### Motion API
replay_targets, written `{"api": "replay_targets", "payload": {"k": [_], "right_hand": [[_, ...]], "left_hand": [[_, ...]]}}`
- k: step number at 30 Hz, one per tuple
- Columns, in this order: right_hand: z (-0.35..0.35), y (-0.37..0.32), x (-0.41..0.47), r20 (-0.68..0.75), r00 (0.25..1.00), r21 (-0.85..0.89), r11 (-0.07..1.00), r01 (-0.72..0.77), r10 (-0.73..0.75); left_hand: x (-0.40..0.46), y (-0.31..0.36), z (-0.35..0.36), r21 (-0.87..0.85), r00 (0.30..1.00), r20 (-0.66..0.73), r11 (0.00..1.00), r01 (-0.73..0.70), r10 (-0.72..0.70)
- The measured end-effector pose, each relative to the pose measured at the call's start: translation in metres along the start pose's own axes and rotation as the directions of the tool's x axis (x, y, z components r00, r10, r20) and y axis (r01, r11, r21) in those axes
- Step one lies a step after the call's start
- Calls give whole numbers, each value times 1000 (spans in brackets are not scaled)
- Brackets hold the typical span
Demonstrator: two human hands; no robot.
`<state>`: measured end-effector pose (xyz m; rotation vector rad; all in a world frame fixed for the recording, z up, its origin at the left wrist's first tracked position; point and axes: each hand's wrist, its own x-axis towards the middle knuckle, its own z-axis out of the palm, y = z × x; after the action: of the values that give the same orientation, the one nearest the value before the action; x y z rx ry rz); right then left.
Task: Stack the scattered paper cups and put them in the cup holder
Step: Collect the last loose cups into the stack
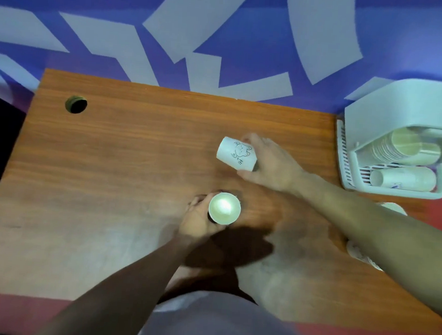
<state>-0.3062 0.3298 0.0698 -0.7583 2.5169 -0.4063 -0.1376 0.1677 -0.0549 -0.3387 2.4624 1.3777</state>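
My left hand grips an upright white paper cup near the middle of the wooden table, its open mouth facing up. Farther back and to the right, my right hand holds a second white paper cup lying tilted on its side, with a cartoon drawing and "Hi" on its wall; fingers and thumb wrap its base end. The white cup holder stands at the table's right edge, with stacked cups inside and another stack lying in its lower tray.
A round cable hole sits at the table's far left corner. More paper cups lie partly hidden under my right forearm near the right edge. Behind the table is a blue and white patterned wall.
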Motion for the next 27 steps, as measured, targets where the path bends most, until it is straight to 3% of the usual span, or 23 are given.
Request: {"api": "replay_targets", "payload": {"k": [4, 7, 12, 17, 23, 27], "right_hand": [[-3, -36, -47, 10, 993, -15, 993, 118, -118], [8, -54, -68, 100, 987, -155, 978, 139, -124], [42, -61, -73, 132, 980, -290, 939, 182, -149], [82, -64, -64, 90, 986, -302, 940, 161, -140], [123, -62, -68, 89, 995, -188, 980, 71, -55], [134, -64, -69, 61, 998, -209, 977, 34, -21]], "left_hand": [[-6, 2, 1, -5, 999, 0, 999, 42, -42], [-8, 0, 1, 1, 999, -26, 999, 40, -40], [-11, 0, 0, 32, 1000, 7, 999, 15, -15], [-14, -2, 0, 50, 999, 25, 998, 24, -26], [-15, -11, -2, 106, 991, 80, 990, 98, -106], [-18, -9, -7, 78, 992, 95, 994, 71, -78]]}}
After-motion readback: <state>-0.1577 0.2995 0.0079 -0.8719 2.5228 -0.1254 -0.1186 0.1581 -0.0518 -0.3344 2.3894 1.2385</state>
